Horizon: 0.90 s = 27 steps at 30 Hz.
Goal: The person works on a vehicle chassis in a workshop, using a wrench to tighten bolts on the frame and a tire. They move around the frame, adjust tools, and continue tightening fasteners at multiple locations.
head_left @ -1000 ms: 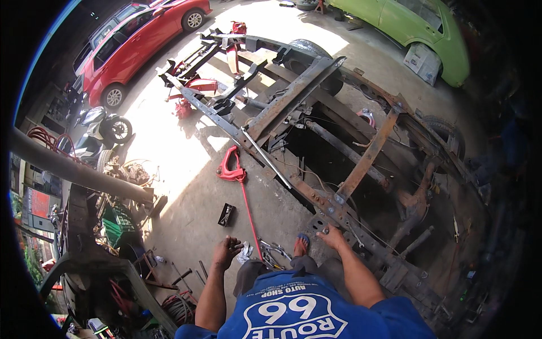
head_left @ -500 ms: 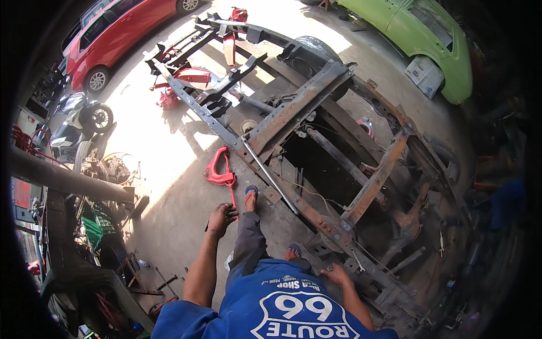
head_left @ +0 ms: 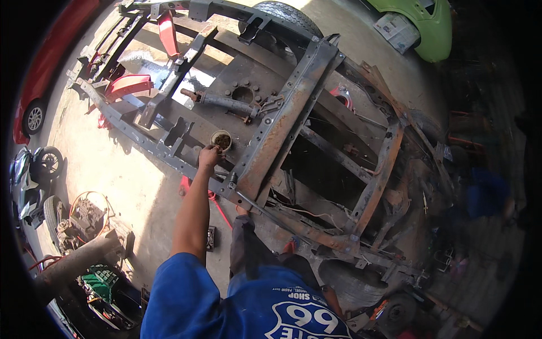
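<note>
My left hand point(head_left: 210, 156) reaches over the near rail of a vehicle chassis frame point(head_left: 293, 118), its fingers drawn together at the near rim of a small pale tub point(head_left: 214, 135). Dark brownish bits lie in the tub. Whether the fingers grip the rim or a small item is unclear. Of my right arm only a bit of forearm point(head_left: 331, 298) shows beside my blue shirt; the right hand is out of sight. Along the near rail rests a long metal bar point(head_left: 265, 213). Below my left forearm, a red control arm point(head_left: 185, 183) is partly covered.
A tyre point(head_left: 288, 18) lies beyond the frame, and another tyre point(head_left: 353, 282) is close on my right. Left stand a motorcycle point(head_left: 28, 175) and a red car point(head_left: 48, 62). A thick pipe point(head_left: 79, 263) juts in at lower left. A green car body point(head_left: 435, 34) is far right.
My left hand has gone forward from beside the red control arm to the tub inside the frame. My right hand has dropped from view. The view has shifted closer to the frame.
</note>
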Tool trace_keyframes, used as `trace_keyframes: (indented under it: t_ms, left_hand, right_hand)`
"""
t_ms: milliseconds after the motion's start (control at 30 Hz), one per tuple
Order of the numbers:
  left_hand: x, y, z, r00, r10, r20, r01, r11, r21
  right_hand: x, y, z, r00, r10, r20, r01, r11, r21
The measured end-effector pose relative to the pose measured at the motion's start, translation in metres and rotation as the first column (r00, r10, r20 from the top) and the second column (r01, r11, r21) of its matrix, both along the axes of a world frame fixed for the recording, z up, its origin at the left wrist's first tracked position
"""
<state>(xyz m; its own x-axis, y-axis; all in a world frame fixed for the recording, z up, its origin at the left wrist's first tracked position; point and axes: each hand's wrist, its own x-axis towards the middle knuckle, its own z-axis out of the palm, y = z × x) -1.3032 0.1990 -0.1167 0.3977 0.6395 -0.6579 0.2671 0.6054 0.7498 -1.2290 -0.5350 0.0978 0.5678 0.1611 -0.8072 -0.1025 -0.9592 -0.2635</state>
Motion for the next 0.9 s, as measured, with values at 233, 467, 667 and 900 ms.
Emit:
trace_keyframes:
  t_ms: [233,467,667,900]
  left_hand:
    - [0.022,0.04,-0.026,0.557,-0.421,-0.715,0.825,0.376,0.422]
    - [0.044,0.022,0.02,0.884,-0.062,-0.464,0.217,0.932,0.289]
    - [0.065,-0.119,0.149,0.975,-0.221,-0.022,0.217,0.926,0.309]
    - [0.092,-0.368,0.24,0.287,-0.943,0.168,0.922,0.32,0.217]
  right_hand:
    - [-0.034,0.044,0.041,0.992,-0.129,-0.003,0.128,0.985,-0.113]
    - [-0.035,0.088,0.06,0.987,-0.138,0.081,0.152,0.966,-0.209]
    - [0.0,0.111,0.066,0.949,-0.222,0.222,0.229,0.973,-0.006]
    - [0.104,0.108,0.066,0.587,-0.784,-0.2,0.732,0.409,0.544]
